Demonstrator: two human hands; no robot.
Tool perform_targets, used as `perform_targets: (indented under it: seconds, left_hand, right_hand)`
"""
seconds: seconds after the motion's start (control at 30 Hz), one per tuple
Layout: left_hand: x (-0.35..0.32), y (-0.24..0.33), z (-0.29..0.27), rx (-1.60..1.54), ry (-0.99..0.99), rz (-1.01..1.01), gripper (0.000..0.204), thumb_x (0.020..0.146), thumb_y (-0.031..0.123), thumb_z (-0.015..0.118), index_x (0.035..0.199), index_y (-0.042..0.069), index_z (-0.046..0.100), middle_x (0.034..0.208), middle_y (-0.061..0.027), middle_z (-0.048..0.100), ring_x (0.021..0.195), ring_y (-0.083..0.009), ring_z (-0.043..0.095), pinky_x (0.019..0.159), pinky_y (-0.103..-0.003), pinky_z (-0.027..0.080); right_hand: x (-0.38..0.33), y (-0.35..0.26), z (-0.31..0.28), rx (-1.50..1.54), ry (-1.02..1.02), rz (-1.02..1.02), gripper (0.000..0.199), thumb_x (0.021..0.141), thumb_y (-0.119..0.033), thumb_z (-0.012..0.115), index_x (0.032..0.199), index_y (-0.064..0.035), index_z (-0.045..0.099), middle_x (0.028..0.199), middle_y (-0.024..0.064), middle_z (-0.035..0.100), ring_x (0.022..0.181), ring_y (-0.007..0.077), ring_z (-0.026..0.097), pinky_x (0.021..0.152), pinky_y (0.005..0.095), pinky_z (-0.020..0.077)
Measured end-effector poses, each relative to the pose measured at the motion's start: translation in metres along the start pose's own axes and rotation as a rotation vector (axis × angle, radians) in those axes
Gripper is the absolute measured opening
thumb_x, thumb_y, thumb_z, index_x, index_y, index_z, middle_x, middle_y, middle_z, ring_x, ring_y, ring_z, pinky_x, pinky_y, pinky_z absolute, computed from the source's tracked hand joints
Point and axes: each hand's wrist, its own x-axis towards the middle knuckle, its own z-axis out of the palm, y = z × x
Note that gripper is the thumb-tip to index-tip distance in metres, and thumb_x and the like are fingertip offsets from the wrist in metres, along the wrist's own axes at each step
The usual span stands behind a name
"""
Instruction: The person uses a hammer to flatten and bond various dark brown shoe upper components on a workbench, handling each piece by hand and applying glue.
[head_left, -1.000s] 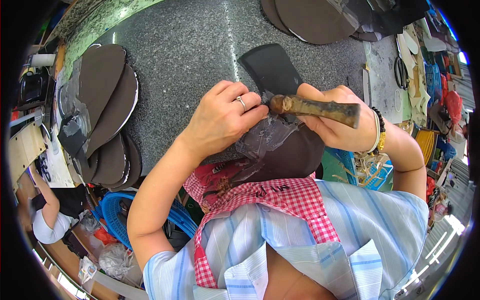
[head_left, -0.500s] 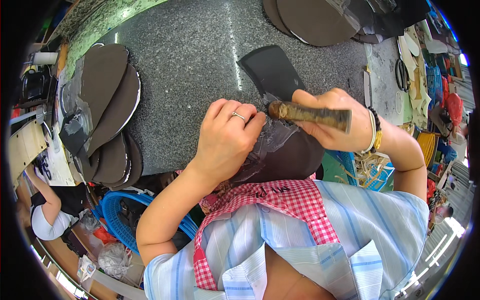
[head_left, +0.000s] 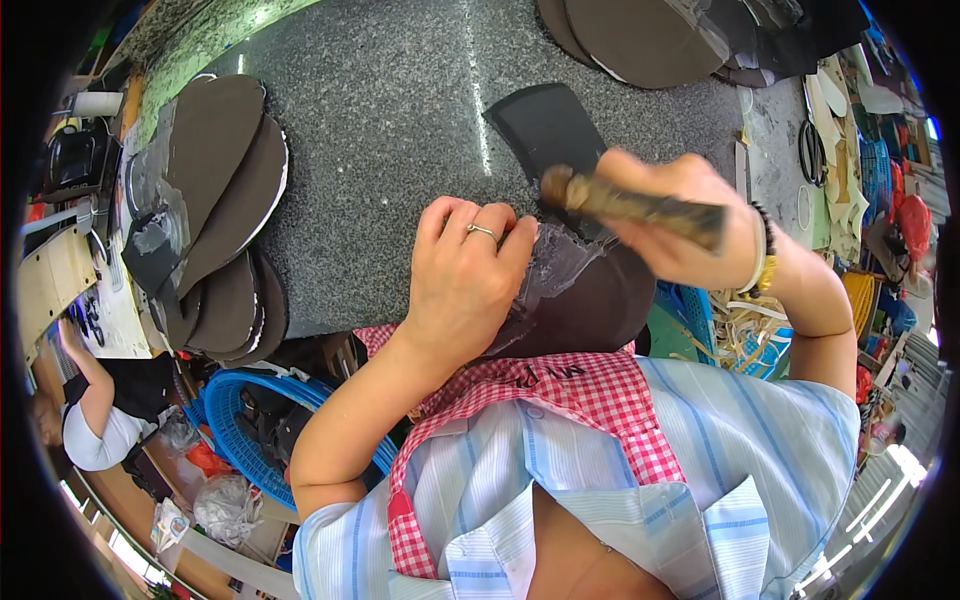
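A dark brown, round-ended flat piece (head_left: 595, 305), shaped like a shoe insole, lies at the table edge against my apron, with grey smears on it. From its far side a black curved flap (head_left: 550, 125) reaches onto the tabletop. My left hand (head_left: 460, 270), a ring on one finger, is closed at the piece's left edge, fingers bent and pressed together; the fingertips are partly hidden. Above the place where flap and brown part meet, my right hand (head_left: 708, 185) grips a worn brown hand tool (head_left: 665, 212) with a rounded end. Blur hides the tool's exact kind.
Similar brown pieces are stacked at the left (head_left: 215, 140) and far right (head_left: 640, 40) of the speckled grey stone tabletop (head_left: 370, 130). Blue baskets stand below, left (head_left: 235, 430) and right (head_left: 690, 310). Far left, a co-worker's arm (head_left: 95, 390) reaches toward another table.
My right hand has moved slightly up and right with the tool, whose rounded end has shifted away from me. My left hand stays at the piece's edge. The whole view has shifted a little.
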Motion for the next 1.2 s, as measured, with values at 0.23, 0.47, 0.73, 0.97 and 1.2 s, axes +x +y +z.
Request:
perform_targets:
  seconds: [0.23,0.47,0.73,0.97,1.2]
  left_hand:
    - [0.002,0.003,-0.002,0.066,-0.041,0.021,0.015,0.081,0.011,0.072,0.096,0.006,0.071,0.089,-0.0033,0.062,0.081,-0.0231,0.060,0.086,-0.041,0.045]
    - [-0.006,0.006,-0.010,-0.217,-0.039,-0.291,0.013,0.082,0.009,0.073,0.095,0.006,0.072,0.091,-0.0043,0.066,0.082,-0.0227,0.062,0.085,-0.040,0.044]
    - [-0.011,0.021,-0.005,0.078,0.009,-0.131,0.016,0.083,0.007,0.071,0.099,0.006,0.071,0.093,-0.0026,0.064,0.083,-0.0209,0.060,0.090,-0.040,0.041]
    - [-0.013,0.016,-0.012,-0.061,-0.069,-0.276,0.020,0.081,0.006,0.072,0.102,0.007,0.070,0.094,-0.0027,0.064,0.082,-0.0197,0.060,0.091,-0.041,0.041]
    - [-0.026,0.031,-0.007,0.138,0.003,-0.182,0.024,0.080,0.006,0.068,0.104,0.005,0.070,0.098,-0.0040,0.064,0.085,-0.0187,0.061,0.094,-0.042,0.040]
  right_hand:
    - [0.006,-0.002,0.000,-0.031,-0.095,0.024,0.029,0.083,-0.016,0.067,0.105,-0.0059,0.050,0.065,0.0161,0.061,0.065,0.0414,0.063,0.055,0.0494,0.0476]
    - [0.005,-0.006,0.000,-0.116,-0.087,-0.039,0.028,0.085,-0.015,0.067,0.106,-0.0053,0.051,0.066,0.0155,0.062,0.063,0.0404,0.063,0.055,0.0489,0.0483]
    - [0.010,0.003,0.007,-0.077,-0.103,-0.119,0.021,0.087,-0.014,0.065,0.106,-0.0073,0.060,0.065,0.0148,0.058,0.060,0.0371,0.061,0.053,0.0459,0.0487]
    - [0.008,-0.009,0.010,-0.117,-0.146,-0.058,0.022,0.088,-0.014,0.062,0.106,-0.0038,0.056,0.066,0.0161,0.061,0.060,0.0392,0.062,0.052,0.0468,0.0495]
    - [0.016,-0.007,0.005,-0.010,-0.095,-0.066,0.020,0.089,-0.016,0.062,0.103,-0.0049,0.053,0.062,0.0165,0.061,0.057,0.0408,0.062,0.052,0.0490,0.0488]
